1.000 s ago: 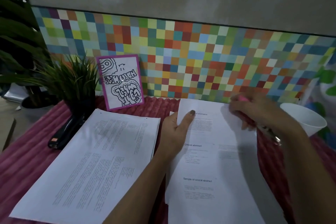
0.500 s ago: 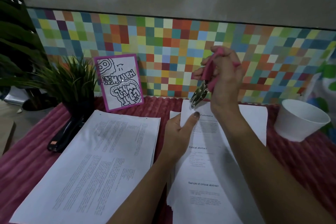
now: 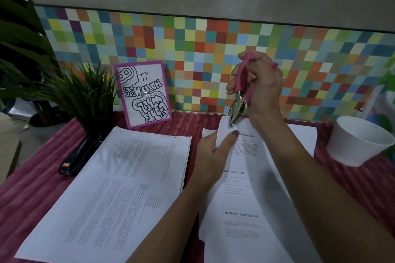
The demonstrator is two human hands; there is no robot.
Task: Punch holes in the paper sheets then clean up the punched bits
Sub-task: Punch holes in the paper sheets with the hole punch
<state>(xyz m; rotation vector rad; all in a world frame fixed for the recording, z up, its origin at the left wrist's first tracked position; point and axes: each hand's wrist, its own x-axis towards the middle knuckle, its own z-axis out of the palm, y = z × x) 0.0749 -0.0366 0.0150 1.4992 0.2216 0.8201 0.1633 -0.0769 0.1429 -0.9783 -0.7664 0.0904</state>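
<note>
My right hand grips a pink-handled hole punch, metal jaws pointing down onto the top left corner of a printed paper sheet. My left hand pinches that sheet near its top left edge, thumb on the print, lifting the corner off the right pile. A second stack of printed sheets lies flat on the left of the red ribbed table cover, small holes along its top edge.
A white paper cup stands at the right. A black stapler lies left of the stack, beside a potted grass plant. A pink-framed drawing leans on the coloured tile wall.
My right hand picked up the punch from the right side of the sheet, raised it, and brought its jaws down onto the sheet's top corner. My left hand lifted that corner slightly.
</note>
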